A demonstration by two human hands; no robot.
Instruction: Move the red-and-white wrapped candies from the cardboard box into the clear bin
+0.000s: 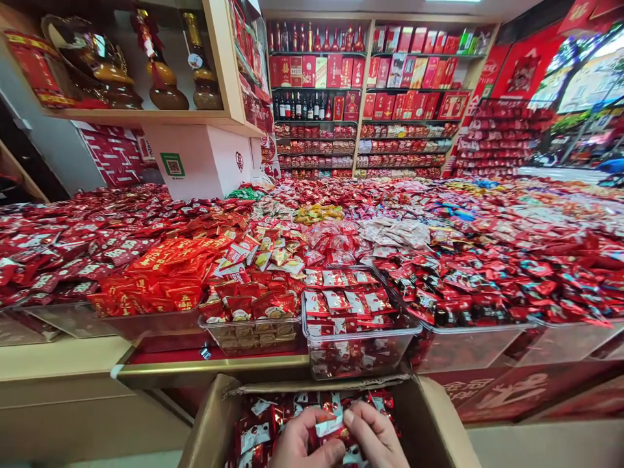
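Low in the frame, my left hand [305, 442] and my right hand [373, 437] meet over an open cardboard box [441, 422]. Between them is a small red and white packet [330, 427], with the fingers of both hands closed on it. Similar red and white packets [254, 437] fill the box below. Just beyond the box stands a clear plastic bin [363, 335] with rows of red and white packets [336, 300] inside.
Bins of red packets [468, 286] spread across the wide counter. A gold-edged ledge [209, 367] runs left of the box. Shelves [363, 84] with bottles and boxes stand behind; a wooden cabinet [160, 117] juts in at upper left.
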